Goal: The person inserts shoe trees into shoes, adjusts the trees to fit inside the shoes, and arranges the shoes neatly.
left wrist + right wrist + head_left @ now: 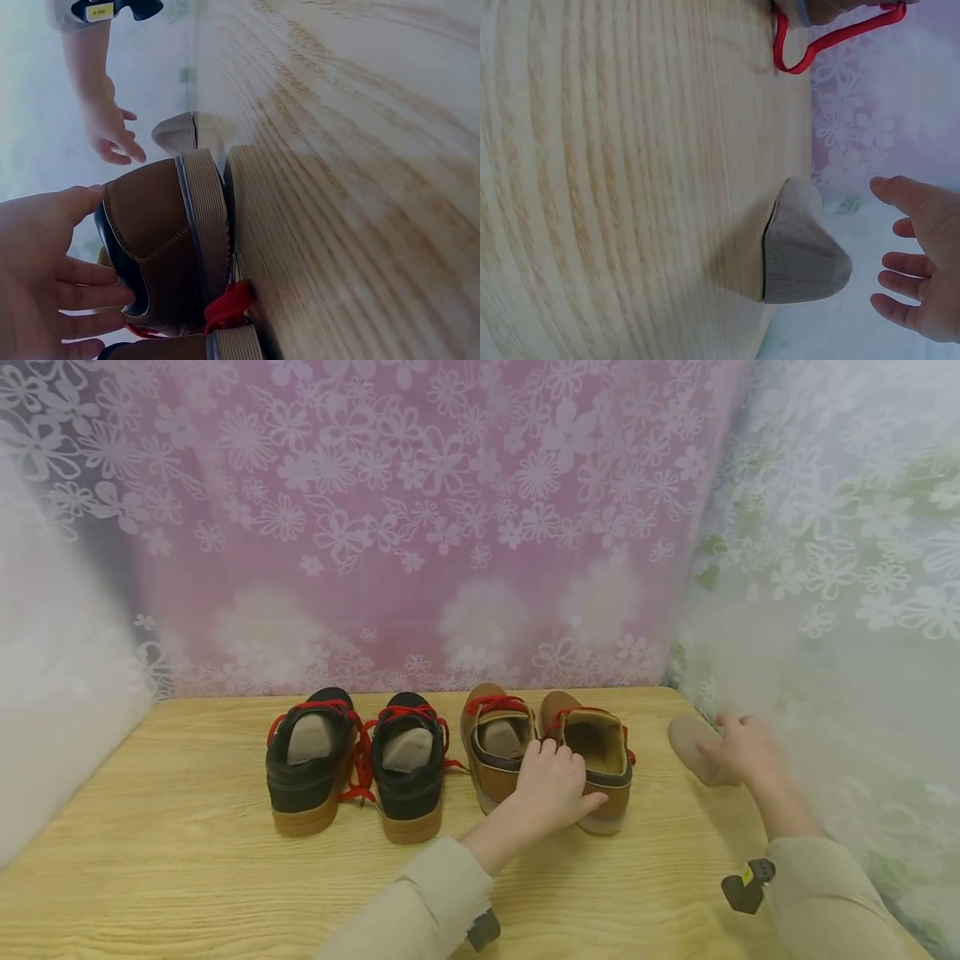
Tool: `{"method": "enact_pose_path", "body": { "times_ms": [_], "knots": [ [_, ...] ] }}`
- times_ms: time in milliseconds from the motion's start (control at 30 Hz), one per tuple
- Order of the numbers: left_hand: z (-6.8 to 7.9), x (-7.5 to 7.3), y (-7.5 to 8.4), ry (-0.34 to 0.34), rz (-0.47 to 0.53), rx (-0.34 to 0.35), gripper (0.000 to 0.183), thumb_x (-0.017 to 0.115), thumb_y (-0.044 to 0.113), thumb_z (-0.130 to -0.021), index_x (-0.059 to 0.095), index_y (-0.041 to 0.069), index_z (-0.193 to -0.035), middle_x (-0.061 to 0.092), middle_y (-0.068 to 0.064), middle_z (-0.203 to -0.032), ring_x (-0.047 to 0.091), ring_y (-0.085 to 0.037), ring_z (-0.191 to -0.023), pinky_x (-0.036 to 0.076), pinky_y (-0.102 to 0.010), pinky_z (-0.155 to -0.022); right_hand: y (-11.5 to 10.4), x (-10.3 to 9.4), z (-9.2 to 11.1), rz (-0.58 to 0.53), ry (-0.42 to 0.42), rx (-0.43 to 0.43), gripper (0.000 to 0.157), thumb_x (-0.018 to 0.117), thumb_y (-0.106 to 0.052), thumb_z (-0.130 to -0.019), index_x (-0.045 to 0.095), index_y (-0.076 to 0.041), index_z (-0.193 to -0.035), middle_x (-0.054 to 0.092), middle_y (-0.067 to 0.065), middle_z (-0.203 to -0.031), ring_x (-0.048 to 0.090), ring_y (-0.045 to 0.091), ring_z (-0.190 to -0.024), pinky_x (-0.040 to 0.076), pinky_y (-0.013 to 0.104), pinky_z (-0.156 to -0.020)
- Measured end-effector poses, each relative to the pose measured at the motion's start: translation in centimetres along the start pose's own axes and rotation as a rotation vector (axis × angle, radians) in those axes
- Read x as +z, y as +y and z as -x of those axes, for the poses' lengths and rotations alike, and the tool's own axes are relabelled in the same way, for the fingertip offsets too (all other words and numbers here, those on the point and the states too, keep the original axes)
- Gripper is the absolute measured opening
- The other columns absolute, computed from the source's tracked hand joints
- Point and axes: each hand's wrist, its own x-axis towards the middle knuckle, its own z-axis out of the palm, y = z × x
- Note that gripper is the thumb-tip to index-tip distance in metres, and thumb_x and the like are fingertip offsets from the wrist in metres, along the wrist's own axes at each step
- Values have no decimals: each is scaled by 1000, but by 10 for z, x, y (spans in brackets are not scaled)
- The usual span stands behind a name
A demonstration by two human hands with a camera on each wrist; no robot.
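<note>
My left hand is at the heel of the rightmost brown shoe, which has red laces and an open, unfilled collar. In the left wrist view the thumb touches the heel's upper edge, and the fairly straight fingers lie alongside the dark collar of the shoe. To the right, my right hand hovers close by a beige toe-shaped shoe insert lying on the table. From the right wrist, the loosely spread fingers show apart from the insert.
A second brown shoe stands left of the first, holding a beige insert. Farther left are two black shoes with red laces and inserts. The wooden table meets a pink floral curtain behind and a pale one at right.
</note>
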Motion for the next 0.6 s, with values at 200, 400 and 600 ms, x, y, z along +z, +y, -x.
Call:
{"method": "enact_pose_path", "body": {
  "times_ms": [200,400,600],
  "knots": [
    [-1,1,1,13,-14,15,54,43,69,-83,61,19,-89,53,6,-83,49,-14,-86,34,-29,-76,12,8,0,-26,-80,34,74,59,-36,-87,32,23,-123,32,50,-108,34,62,-99,35,64,-78],
    [-1,2,1,24,-27,18,53,45,69,-82,61,19,-88,54,6,-84,49,-12,-84,35,-28,-73,20,20,-3,-25,-79,34,74,66,-29,-81,34,25,-119,37,50,-107,38,63,-97,36,63,-79],
    [-1,4,0,13,-27,15,51,46,68,-83,60,20,-88,54,7,-84,49,-12,-85,35,-28,-73,25,30,-5,-41,-65,26,76,71,-30,-76,37,25,-116,42,48,-107,41,64,-95,38,63,-78]
  ]
}}
